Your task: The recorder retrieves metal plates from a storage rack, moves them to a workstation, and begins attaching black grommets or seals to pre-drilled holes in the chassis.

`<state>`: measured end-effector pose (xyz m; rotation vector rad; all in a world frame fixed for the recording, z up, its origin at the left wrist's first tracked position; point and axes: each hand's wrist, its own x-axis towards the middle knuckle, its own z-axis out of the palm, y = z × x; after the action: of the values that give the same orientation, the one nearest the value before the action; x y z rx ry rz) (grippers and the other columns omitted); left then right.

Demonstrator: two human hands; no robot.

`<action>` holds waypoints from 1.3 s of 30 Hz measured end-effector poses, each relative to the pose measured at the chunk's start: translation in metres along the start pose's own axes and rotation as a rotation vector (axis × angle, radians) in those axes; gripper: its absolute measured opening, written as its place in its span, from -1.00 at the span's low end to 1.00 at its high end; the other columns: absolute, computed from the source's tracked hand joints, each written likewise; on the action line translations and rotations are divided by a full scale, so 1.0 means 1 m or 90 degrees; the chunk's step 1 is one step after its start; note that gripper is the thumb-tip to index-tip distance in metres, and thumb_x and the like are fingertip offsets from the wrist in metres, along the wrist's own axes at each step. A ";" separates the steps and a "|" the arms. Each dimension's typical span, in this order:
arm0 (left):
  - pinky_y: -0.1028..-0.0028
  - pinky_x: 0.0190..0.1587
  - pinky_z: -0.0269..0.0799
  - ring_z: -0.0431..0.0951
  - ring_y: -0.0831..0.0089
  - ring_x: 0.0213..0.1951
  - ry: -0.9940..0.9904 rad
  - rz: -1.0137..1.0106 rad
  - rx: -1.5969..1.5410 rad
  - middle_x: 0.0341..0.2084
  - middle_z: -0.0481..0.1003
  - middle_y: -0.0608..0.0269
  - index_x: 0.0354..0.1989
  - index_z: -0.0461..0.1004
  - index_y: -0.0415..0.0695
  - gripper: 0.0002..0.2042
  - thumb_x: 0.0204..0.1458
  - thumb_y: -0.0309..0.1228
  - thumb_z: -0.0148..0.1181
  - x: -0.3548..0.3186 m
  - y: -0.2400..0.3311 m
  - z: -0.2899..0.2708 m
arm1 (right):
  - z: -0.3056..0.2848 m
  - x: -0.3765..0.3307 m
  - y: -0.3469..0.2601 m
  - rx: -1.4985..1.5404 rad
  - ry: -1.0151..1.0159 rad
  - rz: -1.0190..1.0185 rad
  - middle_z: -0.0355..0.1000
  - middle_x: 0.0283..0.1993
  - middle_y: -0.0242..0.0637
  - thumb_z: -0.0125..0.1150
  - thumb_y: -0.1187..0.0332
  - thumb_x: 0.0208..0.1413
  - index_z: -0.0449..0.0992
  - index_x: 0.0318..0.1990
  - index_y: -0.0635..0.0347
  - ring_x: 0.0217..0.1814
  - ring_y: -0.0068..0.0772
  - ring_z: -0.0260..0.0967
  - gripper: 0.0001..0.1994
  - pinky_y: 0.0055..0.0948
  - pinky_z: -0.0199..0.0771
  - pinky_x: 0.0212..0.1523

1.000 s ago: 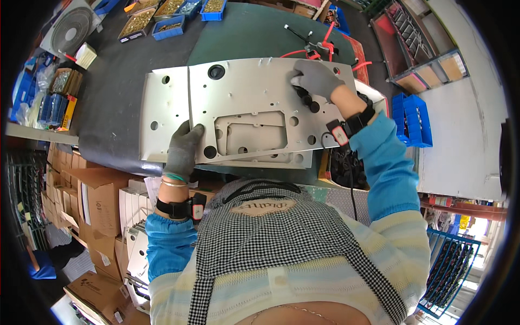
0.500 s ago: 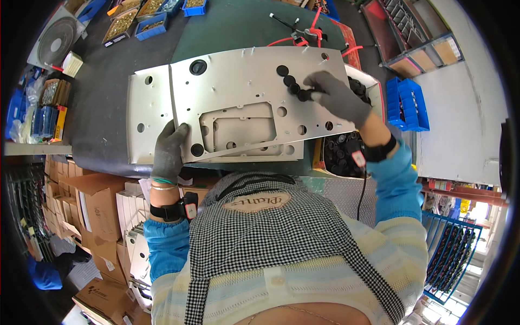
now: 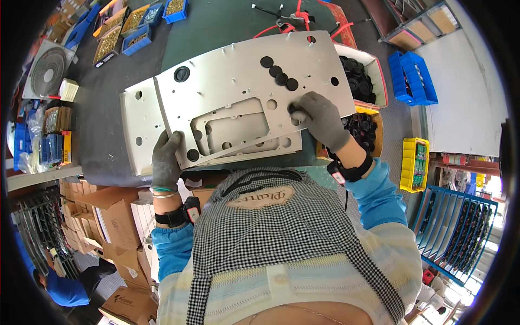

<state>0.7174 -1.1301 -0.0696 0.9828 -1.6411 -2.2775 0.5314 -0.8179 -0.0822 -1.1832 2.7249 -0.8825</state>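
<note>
A large silver metal panel (image 3: 222,76) with round holes and a rectangular cutout lies over another silver panel (image 3: 142,111) on the dark table. My gloved left hand (image 3: 167,158) grips the near edge of the upper panel left of the cutout, thumb on top. My gloved right hand (image 3: 322,122) is over the panel's near right part, fingers pinched together by a round hole; what they hold, if anything, is hidden. Several loose black round caps (image 3: 275,71) lie in a slanting row beyond it. Black round plugs (image 3: 181,74) sit at the panel's left side.
Boxes of black caps (image 3: 357,81) stand right of the panel, one partly behind my right hand. Blue bins (image 3: 411,78) and a yellow crate (image 3: 415,165) are farther right. Red and black cables (image 3: 290,24) lie beyond the panel. Small-part trays (image 3: 135,40) stand far left.
My right hand has left the row of black caps and moved nearer, to a hole at the panel's near right. My left hand keeps its hold. The whole view has shifted slightly.
</note>
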 end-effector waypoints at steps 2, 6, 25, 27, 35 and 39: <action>0.43 -0.17 0.51 0.53 0.34 -0.25 -0.019 -0.002 0.010 -0.24 0.47 0.04 0.06 0.27 -0.39 -0.58 0.07 -0.37 -0.03 0.003 -0.003 -0.005 | 0.001 -0.001 0.000 0.022 -0.006 0.055 0.39 -0.22 -0.22 0.23 0.27 -0.06 0.47 -0.22 0.11 -0.22 -0.14 0.41 -0.76 -0.27 0.42 -0.23; 0.44 -0.17 0.50 0.53 0.34 -0.26 -0.008 0.003 0.023 -0.24 0.47 0.04 0.06 0.28 -0.39 -0.58 0.06 -0.37 -0.02 0.004 -0.005 -0.006 | -0.006 0.010 -0.020 0.034 0.039 0.081 0.40 -0.27 -0.23 0.20 0.30 -0.05 0.45 -0.25 0.13 -0.28 -0.14 0.42 -0.80 -0.27 0.43 -0.28; 0.47 -0.24 0.52 0.54 0.36 -0.31 0.031 0.002 0.032 -0.28 0.48 0.08 0.01 0.32 -0.37 -0.63 0.07 -0.38 -0.05 0.006 -0.010 -0.005 | 0.007 -0.016 -0.024 -0.119 0.053 0.021 0.40 -0.38 -0.21 0.10 0.31 0.01 0.43 -0.33 0.11 -0.38 -0.12 0.42 -0.88 -0.23 0.45 -0.35; 0.47 -0.23 0.52 0.54 0.36 -0.30 0.024 0.021 0.032 -0.27 0.48 0.08 0.00 0.33 -0.37 -0.63 0.07 -0.39 -0.05 0.007 -0.013 -0.008 | 0.009 -0.016 -0.027 -0.134 0.032 0.041 0.39 -0.39 -0.21 0.11 0.30 0.01 0.42 -0.34 0.12 -0.40 -0.12 0.42 -0.87 -0.22 0.44 -0.36; 0.46 -0.20 0.51 0.54 0.36 -0.29 0.064 0.015 0.052 -0.28 0.48 0.08 -0.01 0.34 -0.38 -0.64 0.07 -0.39 -0.05 0.005 -0.016 -0.006 | -0.001 -0.013 -0.022 0.013 -0.075 0.068 0.42 -0.33 -0.21 0.24 0.19 -0.06 0.46 -0.29 0.11 -0.34 -0.11 0.43 -0.75 -0.21 0.43 -0.32; 0.47 -0.19 0.49 0.53 0.39 -0.27 0.073 0.019 0.043 -0.28 0.48 0.11 -0.02 0.36 -0.36 -0.64 0.08 -0.37 -0.04 0.004 -0.017 -0.002 | 0.004 -0.012 -0.012 0.001 -0.026 0.053 0.42 -0.29 -0.23 0.27 0.15 -0.08 0.47 -0.26 0.09 -0.30 -0.12 0.43 -0.71 -0.20 0.42 -0.29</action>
<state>0.7194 -1.1276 -0.0871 1.0756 -1.6837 -2.1179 0.5486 -0.8187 -0.0818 -1.0676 2.7174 -0.8407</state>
